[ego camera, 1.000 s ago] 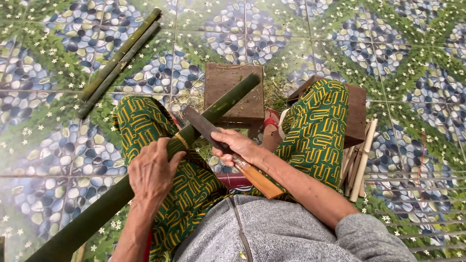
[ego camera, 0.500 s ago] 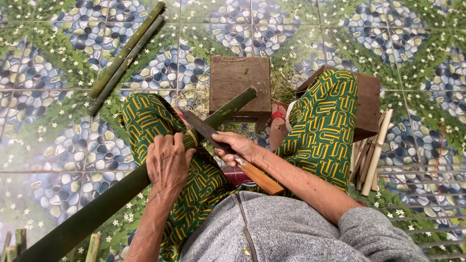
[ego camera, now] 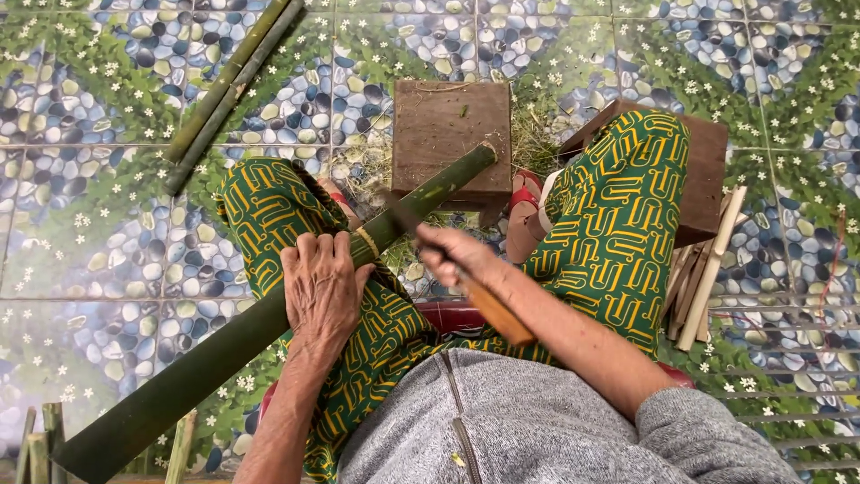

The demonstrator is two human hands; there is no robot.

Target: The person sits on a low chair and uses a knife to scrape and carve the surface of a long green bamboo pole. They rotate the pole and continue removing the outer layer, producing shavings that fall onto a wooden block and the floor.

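Note:
A long green bamboo pole (ego camera: 206,358) lies slanted across my left thigh, its far end resting on a small wooden block (ego camera: 448,125). My left hand (ego camera: 321,289) presses down on the pole near a pale node ring. My right hand (ego camera: 452,255) grips a big knife (ego camera: 488,309) with a wooden handle; its blade is blurred and points up-left to the pole just past my left hand. I sit in green and yellow patterned trousers and a grey top.
Two thinner green bamboo stalks (ego camera: 228,85) lie on the tiled floor at the upper left. Pale split bamboo strips (ego camera: 708,269) lean by my right knee next to a wooden stool (ego camera: 708,161). Shavings litter the floor around the block. Cut bamboo stubs (ego camera: 40,439) stand at the lower left.
The knife has swung down along the pole and is now blurred in motion. My left hand has stayed pressed on the pole.

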